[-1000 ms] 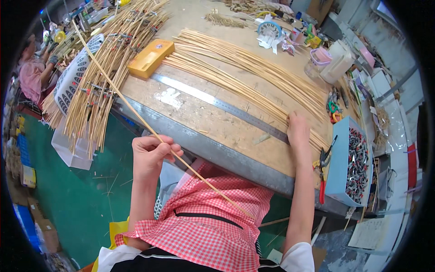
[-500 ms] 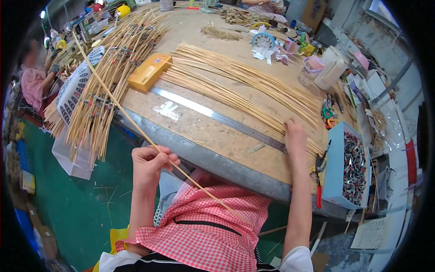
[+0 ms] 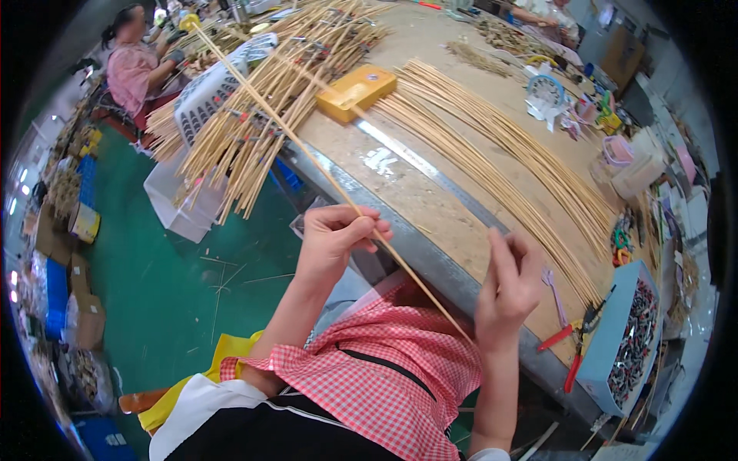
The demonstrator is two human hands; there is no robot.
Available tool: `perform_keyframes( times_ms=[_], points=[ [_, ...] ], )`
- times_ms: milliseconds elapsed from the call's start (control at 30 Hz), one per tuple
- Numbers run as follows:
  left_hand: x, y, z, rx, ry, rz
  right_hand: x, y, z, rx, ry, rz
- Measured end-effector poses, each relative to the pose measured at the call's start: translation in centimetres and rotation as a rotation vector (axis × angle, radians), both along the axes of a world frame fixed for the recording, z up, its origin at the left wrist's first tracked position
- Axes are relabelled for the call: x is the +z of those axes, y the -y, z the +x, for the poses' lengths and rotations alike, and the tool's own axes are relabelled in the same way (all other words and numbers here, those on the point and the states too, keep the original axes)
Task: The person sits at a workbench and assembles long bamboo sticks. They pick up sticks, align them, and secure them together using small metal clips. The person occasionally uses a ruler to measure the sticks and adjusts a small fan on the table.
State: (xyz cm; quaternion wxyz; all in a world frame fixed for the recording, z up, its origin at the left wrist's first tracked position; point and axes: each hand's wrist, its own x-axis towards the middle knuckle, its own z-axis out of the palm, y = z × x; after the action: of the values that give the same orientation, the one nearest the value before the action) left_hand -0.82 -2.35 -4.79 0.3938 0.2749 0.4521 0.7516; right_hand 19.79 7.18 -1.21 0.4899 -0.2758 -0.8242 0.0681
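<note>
My left hand (image 3: 342,238) pinches a long thin bamboo stick (image 3: 323,171) in front of the table edge. The stick slants from the far left down to my apron, its low end near my right wrist. My right hand (image 3: 507,288) is raised over the table's front edge, fingertips drawn together. A faint blurred second stick (image 3: 307,74) crosses the yellow block (image 3: 357,92) and runs toward those fingertips. Beyond lie a steel ruler (image 3: 415,160) and two rows of bamboo sticks, a nearer row (image 3: 477,165) and a farther row (image 3: 530,146).
Clipped stick bundles (image 3: 261,115) rest by a patterned white basket (image 3: 215,92) above a clear bin (image 3: 181,207). Red-handled pliers (image 3: 573,361) lie beside a light-blue box (image 3: 600,369) of small clips. Co-workers sit at the left (image 3: 131,73) and far side (image 3: 546,15).
My right hand has lifted off the nearer row and come back toward me, a blurred stick trailing from it. My left hand keeps its stick. The whole view has swung left.
</note>
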Motion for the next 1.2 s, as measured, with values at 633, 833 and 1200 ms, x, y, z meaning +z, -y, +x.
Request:
perform_keyframes(
  times_ms=[633, 833, 1200],
  points=[
    [0.4, -0.1, 0.4, -0.068, 0.048, -0.060, -2.4, 4.6, 0.0, 0.358, 0.199, -0.302],
    [0.3, 0.1, 1.2, -0.144, -0.007, -0.088, -2.1, 4.6, 1.0, 0.281, 0.244, -0.285],
    [1.6, 0.9, 1.2, -0.136, -0.033, -0.062, -0.2, 4.2, 0.6, 0.434, 0.215, -0.636]
  ],
)
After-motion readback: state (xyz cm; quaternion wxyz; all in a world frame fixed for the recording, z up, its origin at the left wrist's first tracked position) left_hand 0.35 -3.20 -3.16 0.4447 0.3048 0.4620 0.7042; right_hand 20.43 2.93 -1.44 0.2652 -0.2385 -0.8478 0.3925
